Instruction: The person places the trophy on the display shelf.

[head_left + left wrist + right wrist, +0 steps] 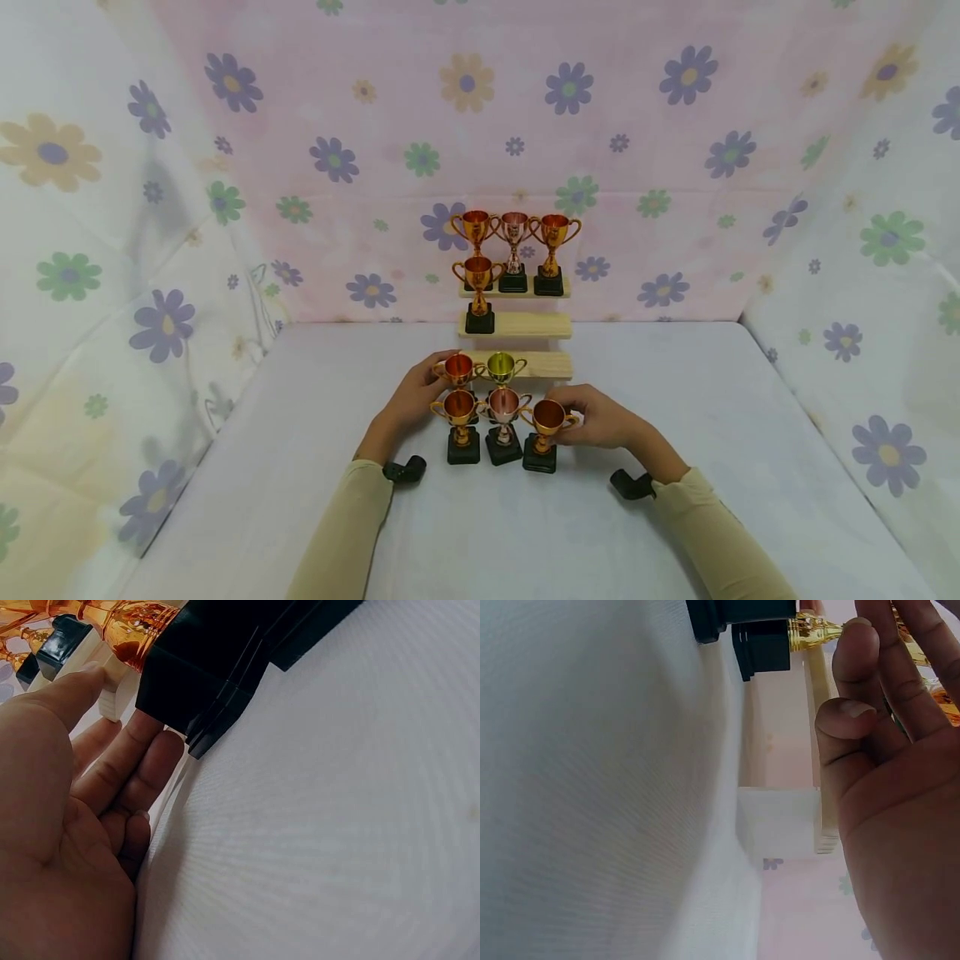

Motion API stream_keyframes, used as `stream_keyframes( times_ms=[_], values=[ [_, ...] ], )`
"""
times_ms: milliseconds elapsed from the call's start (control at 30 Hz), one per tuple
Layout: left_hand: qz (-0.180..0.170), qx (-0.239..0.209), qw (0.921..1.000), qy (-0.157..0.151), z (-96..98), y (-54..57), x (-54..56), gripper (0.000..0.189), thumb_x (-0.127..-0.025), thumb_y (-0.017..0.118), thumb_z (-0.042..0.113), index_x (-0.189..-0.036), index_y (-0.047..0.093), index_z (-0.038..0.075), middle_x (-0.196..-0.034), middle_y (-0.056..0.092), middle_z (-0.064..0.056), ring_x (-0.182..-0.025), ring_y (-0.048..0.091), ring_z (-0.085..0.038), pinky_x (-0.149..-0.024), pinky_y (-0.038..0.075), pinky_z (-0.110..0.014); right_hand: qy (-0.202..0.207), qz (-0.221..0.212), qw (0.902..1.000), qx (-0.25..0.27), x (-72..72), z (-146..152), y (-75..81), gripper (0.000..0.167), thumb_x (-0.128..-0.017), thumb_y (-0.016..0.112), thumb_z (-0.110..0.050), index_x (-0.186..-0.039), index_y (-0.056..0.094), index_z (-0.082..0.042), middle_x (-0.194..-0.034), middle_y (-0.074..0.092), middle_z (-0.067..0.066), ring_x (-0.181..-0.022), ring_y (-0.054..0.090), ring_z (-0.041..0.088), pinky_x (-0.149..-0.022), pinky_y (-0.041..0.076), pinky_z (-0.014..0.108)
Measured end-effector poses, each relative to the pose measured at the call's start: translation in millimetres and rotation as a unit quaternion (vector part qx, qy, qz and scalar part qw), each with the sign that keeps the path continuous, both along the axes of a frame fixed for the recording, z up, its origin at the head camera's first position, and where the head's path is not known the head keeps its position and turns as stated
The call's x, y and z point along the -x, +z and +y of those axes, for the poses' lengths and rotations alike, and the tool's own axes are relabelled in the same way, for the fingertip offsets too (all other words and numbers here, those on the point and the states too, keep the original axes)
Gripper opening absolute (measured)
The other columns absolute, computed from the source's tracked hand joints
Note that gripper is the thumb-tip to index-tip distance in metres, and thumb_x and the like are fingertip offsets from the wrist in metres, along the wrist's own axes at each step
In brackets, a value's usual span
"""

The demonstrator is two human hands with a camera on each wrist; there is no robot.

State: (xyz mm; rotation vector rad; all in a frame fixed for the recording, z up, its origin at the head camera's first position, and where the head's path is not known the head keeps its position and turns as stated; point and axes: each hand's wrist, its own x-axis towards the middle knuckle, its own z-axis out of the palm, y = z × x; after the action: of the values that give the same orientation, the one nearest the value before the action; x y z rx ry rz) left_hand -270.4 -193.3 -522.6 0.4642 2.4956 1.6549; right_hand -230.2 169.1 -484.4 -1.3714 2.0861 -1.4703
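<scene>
In the head view my left hand (415,394) lies beside the back-left gold trophy cup (459,371) with the red inside. Its fingers (139,754) reach behind a black trophy base (191,671) in the left wrist view, the thumb standing apart. My right hand (600,418) pinches the front-right gold trophy cup (550,417) by its handle side. Between the hands are a yellow-gold cup (501,367), a rose-coloured cup (504,404) and an orange-gold cup (460,408). Whether the right cup touches the table cannot be told.
Behind the cups rises a stepped wooden stand (543,364). Its top step holds an orange-gold trophy (475,225), a rose one (513,229) and a gold one (553,233). Another orange-gold trophy (478,275) stands left on the middle step. A white cloth covers the table (660,367).
</scene>
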Motion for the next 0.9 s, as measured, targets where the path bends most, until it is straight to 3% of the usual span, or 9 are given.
stream_keyframes(
  times_ms=[233,367,500,633,900],
  values=[
    [-0.002,-0.007,1.0000,0.002,0.5,0.9,-1.0,0.047,-0.110,0.059,0.020,-0.156,0.052,0.026,-0.128,0.071,-0.008,-0.119,0.066,-0.028,-0.109,0.048,-0.055,0.000,-0.009,0.9999,0.011,-1.9,-6,-1.6,0.030,-0.085,0.085,0.005,-0.111,0.072,-0.004,-0.102,0.069,0.004,-0.094,0.064,0.016,-0.089,0.055,0.037],
    [-0.007,-0.004,1.0000,0.002,0.7,0.7,-1.0,0.048,-0.110,0.059,0.020,-0.156,0.051,0.027,-0.132,0.071,-0.008,-0.123,0.066,-0.028,-0.111,0.047,-0.056,-0.006,0.001,0.9998,0.017,-3.1,-6,-1.5,0.031,-0.083,0.085,0.006,-0.109,0.073,-0.006,-0.100,0.069,0.004,-0.092,0.063,0.015,-0.087,0.056,0.036],
    [-0.006,0.003,1.0000,0.002,0.5,0.2,-0.1,0.048,-0.109,0.058,0.019,-0.157,0.051,0.027,-0.128,0.071,-0.008,-0.120,0.066,-0.028,-0.109,0.049,-0.055,-0.025,0.003,0.9997,0.005,-4.4,-3,2.4,0.032,-0.084,0.085,0.004,-0.109,0.072,-0.011,-0.099,0.071,0.002,-0.092,0.065,0.013,-0.086,0.057,0.035],
    [0.001,0.010,1.0000,0.002,-0.1,-0.3,0.7,0.049,-0.109,0.059,0.018,-0.156,0.051,0.028,-0.119,0.072,-0.009,-0.113,0.068,-0.027,-0.104,0.051,-0.053,-0.050,-0.006,0.9987,-0.009,-5.3,1,9.2,0.029,-0.086,0.086,0.000,-0.110,0.073,-0.007,-0.100,0.074,0.002,-0.096,0.068,0.015,-0.089,0.057,0.038],
    [-0.002,0.018,0.9998,-0.002,-1.4,-1.0,1.0,0.047,-0.110,0.058,0.023,-0.156,0.051,0.031,-0.123,0.072,-0.007,-0.115,0.067,-0.026,-0.101,0.052,-0.051,-0.117,-0.011,0.9926,-0.032,-4.8,9,17.4,0.030,-0.089,0.084,-0.006,-0.117,0.075,-0.008,-0.106,0.077,-0.001,-0.100,0.070,0.016,-0.097,0.053,0.049]
  ],
)
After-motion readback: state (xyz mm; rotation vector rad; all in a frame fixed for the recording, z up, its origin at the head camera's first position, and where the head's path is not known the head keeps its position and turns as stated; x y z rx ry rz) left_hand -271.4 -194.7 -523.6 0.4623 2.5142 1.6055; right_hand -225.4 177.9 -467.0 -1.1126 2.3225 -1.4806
